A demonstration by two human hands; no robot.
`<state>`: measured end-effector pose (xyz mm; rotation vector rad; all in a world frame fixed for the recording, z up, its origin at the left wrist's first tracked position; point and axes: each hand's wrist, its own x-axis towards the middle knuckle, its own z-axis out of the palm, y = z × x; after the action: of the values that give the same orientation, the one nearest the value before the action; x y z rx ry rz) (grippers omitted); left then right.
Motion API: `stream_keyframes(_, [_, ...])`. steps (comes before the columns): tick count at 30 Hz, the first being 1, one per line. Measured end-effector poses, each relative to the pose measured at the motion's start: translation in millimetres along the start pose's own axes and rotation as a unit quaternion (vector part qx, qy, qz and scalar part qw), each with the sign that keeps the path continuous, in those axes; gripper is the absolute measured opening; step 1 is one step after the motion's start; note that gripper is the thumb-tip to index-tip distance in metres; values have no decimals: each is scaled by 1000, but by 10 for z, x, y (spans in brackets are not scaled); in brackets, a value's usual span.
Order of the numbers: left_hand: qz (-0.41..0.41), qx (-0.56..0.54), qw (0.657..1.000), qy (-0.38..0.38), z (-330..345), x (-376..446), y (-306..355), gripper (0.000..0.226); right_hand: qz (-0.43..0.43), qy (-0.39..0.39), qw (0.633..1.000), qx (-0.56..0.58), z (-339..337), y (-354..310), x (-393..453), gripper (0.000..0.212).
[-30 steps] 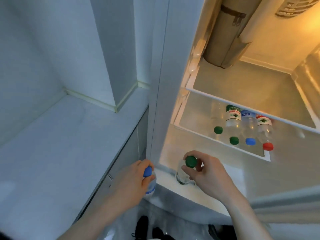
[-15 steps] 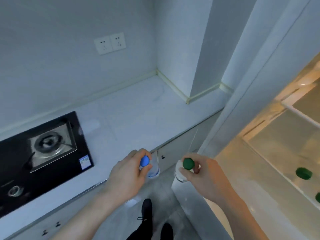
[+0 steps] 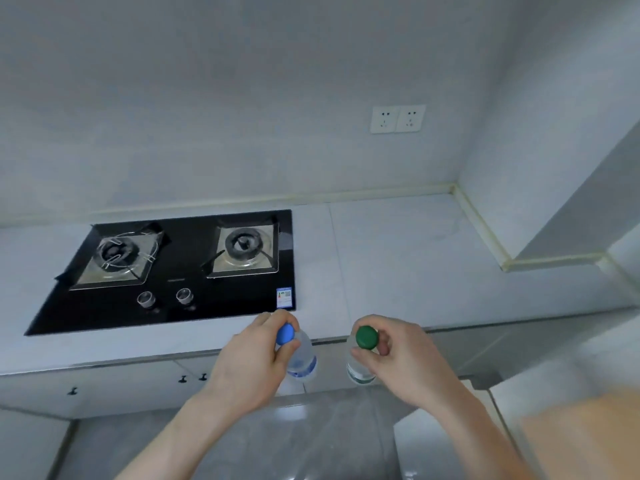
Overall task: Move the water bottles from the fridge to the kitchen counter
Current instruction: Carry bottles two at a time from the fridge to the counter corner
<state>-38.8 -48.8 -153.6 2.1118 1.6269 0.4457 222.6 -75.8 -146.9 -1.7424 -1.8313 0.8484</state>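
- The kitchen counter (image 3: pixel 398 258) runs left to right across the middle of the view, pale and flat, and its near edge passes just behind both hands.
- On the counter's left half sits a black gas hob (image 3: pixel 173 271) with two burners and two knobs; its near right corner lies just beyond the left hand.
- To the right of the hob the counter surface is bare stone as far as the back wall, where a double wall socket (image 3: pixel 397 119) is mounted above it.
- At the far right a boxed wall column (image 3: pixel 561 216) juts out over the counter and cuts the open surface down to a narrower strip beside it.
- Below the counter edge are pale cabinet fronts (image 3: pixel 104 382) with small dark knobs, and grey floor nearer the viewer.
- The left hand (image 3: pixel 249 365) pinches the neck of the blue-capped bottle (image 3: pixel 299 355) just under its cap, thumb and fingers curled round it; the bottle hangs upright below the hand.
- The right hand (image 3: pixel 405 362) pinches the green-capped bottle (image 3: pixel 363 355) at the cap, fingertips wrapped round the rim, with the clear body hanging beneath.
- Both bottles are in the air near the counter's front edge, not resting on it, close to each other but apart, with the right end of the hob to their far left.
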Motion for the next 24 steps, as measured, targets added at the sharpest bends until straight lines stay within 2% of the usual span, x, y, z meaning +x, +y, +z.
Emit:
stream_keyframes(9, [-55, -24, 997, 57, -759, -434, -1089, 16, -57, -49, 997, -25, 818, -1149, 537, 20])
stream_keyframes(16, [-104, -28, 990, 94, -1431, -967, -2185, 13, -105, -97, 989, -25, 1738, -2188, 827, 22])
stream_keyframes(24, [-199, -17, 970, 138, -2029, -1686, -3164, 9, -170, -163, 971, -34, 2746, -3245, 1004, 21])
